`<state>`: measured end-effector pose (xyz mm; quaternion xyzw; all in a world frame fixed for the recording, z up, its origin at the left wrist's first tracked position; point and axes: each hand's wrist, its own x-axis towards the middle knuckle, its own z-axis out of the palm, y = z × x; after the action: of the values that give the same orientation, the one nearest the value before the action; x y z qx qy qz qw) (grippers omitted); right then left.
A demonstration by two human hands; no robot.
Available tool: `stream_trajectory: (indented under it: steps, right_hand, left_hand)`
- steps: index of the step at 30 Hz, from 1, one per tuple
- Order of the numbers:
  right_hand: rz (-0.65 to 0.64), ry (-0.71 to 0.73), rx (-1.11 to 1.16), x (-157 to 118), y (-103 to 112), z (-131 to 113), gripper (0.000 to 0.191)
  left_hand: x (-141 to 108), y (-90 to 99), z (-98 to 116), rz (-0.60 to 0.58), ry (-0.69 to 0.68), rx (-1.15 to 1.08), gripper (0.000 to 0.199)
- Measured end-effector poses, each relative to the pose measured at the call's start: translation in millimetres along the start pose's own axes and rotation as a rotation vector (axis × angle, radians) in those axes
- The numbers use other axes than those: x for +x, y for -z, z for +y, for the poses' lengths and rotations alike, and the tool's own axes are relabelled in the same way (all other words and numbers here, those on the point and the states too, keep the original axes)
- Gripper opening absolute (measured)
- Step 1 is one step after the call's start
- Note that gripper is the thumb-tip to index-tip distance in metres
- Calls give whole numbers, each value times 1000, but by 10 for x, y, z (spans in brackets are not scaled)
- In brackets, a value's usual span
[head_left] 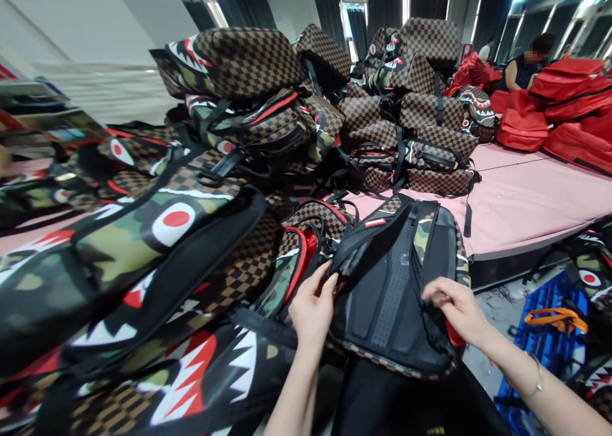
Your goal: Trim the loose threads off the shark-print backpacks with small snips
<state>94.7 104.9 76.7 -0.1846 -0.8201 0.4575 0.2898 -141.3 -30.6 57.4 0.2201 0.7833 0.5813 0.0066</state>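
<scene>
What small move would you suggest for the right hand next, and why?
Perhaps steady the camouflage shoulder strap with the right hand: its curled fingers are near, while the left hand pinches a black strap at the other edge of the checkered backpack.

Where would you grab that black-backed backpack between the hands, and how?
Probably by the wide shoulder strap on its left side, near the upper end, coming from above. The backpack lies with its back panel facing up, leaving that strap exposed on top; the left hand is at the strap's lower end.
</scene>
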Motion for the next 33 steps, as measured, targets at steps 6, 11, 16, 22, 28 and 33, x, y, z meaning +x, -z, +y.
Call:
stream_trajectory:
  steps: [6,11,16,22,28,33]
  right_hand:
    - [-68,-19,199,637,-502,-49,22]
    - [-202,42,313,755,-833,-50,22]
    - [-234,-15,272,679,-1071,113,22]
    - [-178,449,-167,727,-1200,179,38]
    - [-284,828,-429,1016,-1131,112,28]
    - [-338,983,-498,1154,-1147,119,27]
  left_hand:
    - [-197,-62,292,-18,556,-713,16]
    - [-388,154,574,-124,660,-836,22]
    - [-323,118,365,50,622,-755,31]
    - [-204,123,44,-15,685,-713,32]
    - [-98,214,63,-87,688,-699,38]
    - [-42,227,32,-172,668,-704,44]
